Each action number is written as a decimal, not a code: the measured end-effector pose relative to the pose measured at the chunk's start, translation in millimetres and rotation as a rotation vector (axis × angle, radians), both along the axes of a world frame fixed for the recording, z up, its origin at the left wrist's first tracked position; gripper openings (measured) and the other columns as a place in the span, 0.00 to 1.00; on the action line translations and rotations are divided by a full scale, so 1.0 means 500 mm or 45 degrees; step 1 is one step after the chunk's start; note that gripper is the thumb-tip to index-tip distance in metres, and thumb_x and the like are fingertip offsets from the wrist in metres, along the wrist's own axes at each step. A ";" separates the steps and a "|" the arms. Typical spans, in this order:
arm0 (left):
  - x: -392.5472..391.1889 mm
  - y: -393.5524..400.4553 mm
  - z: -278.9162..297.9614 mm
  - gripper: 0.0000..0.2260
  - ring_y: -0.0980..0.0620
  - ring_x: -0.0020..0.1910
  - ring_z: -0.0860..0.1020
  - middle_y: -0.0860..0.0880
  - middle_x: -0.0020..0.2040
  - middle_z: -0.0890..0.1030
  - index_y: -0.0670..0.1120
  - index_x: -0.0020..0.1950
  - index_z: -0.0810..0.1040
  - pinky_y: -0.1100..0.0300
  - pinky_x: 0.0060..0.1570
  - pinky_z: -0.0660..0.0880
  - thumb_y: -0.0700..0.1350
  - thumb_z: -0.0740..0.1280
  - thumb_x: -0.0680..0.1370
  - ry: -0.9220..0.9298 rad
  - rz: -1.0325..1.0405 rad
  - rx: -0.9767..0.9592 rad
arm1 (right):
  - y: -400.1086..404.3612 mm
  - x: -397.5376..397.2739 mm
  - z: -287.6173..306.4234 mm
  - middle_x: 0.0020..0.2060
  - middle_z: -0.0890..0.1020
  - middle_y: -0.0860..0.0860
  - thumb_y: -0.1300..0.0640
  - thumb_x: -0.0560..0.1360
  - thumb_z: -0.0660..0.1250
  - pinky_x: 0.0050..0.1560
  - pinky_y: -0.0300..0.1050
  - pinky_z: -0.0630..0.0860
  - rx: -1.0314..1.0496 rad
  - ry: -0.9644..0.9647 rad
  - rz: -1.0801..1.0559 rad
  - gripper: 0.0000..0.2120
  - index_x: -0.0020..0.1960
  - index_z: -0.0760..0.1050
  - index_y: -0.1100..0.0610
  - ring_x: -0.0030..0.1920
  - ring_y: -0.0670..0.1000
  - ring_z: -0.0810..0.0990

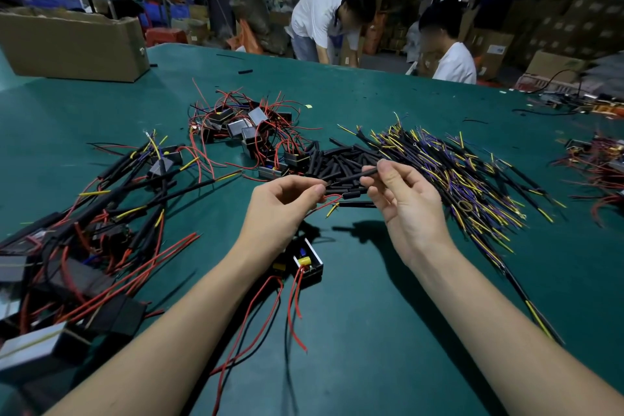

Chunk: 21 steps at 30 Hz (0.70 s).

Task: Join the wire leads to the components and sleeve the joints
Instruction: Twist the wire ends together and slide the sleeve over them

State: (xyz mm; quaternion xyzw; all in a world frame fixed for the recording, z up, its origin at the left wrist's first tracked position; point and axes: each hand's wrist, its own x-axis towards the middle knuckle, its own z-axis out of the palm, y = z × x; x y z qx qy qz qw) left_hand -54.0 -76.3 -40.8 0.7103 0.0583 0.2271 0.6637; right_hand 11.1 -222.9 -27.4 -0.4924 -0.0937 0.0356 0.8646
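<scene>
I see both hands raised over the green table (371,297), meeting just in front of the heap of black sleeves (341,162). My right hand (405,199) pinches one black sleeve (358,175) between thumb and forefinger, the tube slanting down toward the left. My left hand (283,203) has its fingers curled, thumb and forefinger pinching thin wire ends at the sleeve's lower tip; a red lead (324,204) and a yellow-tipped lead (332,209) trail out below that pinch. Whether the wire has entered the tube, I cannot tell.

Beneath my left wrist lies an open black component box (309,262) with a yellow part inside and red and black leads running toward me. Right of the sleeves sprawls a pile of yellow, purple and black wire leads (466,176). Finished-looking boxes with sleeved leads lie at the left (84,246), and more boxes with red wires farther back (246,125). A cardboard box (74,44) stands at the far left corner. No label or writing anywhere is legible to me.
</scene>
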 end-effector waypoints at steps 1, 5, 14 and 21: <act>0.000 0.000 0.000 0.03 0.67 0.32 0.77 0.57 0.31 0.82 0.45 0.45 0.83 0.77 0.34 0.68 0.40 0.70 0.76 -0.003 0.004 -0.002 | -0.002 0.001 0.001 0.37 0.83 0.53 0.64 0.77 0.65 0.38 0.34 0.78 0.006 -0.002 -0.009 0.04 0.44 0.75 0.59 0.35 0.46 0.82; 0.001 0.001 -0.001 0.03 0.66 0.32 0.77 0.58 0.31 0.82 0.46 0.44 0.83 0.76 0.34 0.69 0.41 0.70 0.76 0.000 0.010 0.000 | -0.005 0.000 -0.002 0.37 0.83 0.53 0.64 0.77 0.65 0.38 0.34 0.78 0.000 0.016 0.013 0.03 0.44 0.75 0.59 0.35 0.47 0.82; 0.001 -0.003 0.000 0.04 0.65 0.33 0.78 0.55 0.33 0.83 0.46 0.42 0.82 0.74 0.39 0.72 0.38 0.70 0.75 -0.011 -0.012 -0.010 | -0.001 -0.003 -0.006 0.35 0.84 0.52 0.64 0.77 0.65 0.38 0.34 0.78 -0.014 0.031 0.061 0.05 0.42 0.74 0.59 0.36 0.47 0.83; 0.000 -0.002 0.000 0.03 0.65 0.32 0.77 0.56 0.32 0.82 0.44 0.44 0.83 0.75 0.38 0.71 0.39 0.70 0.76 -0.006 0.017 -0.009 | -0.004 -0.001 -0.002 0.35 0.84 0.52 0.63 0.77 0.65 0.37 0.34 0.78 0.016 0.037 0.004 0.04 0.43 0.74 0.60 0.35 0.47 0.82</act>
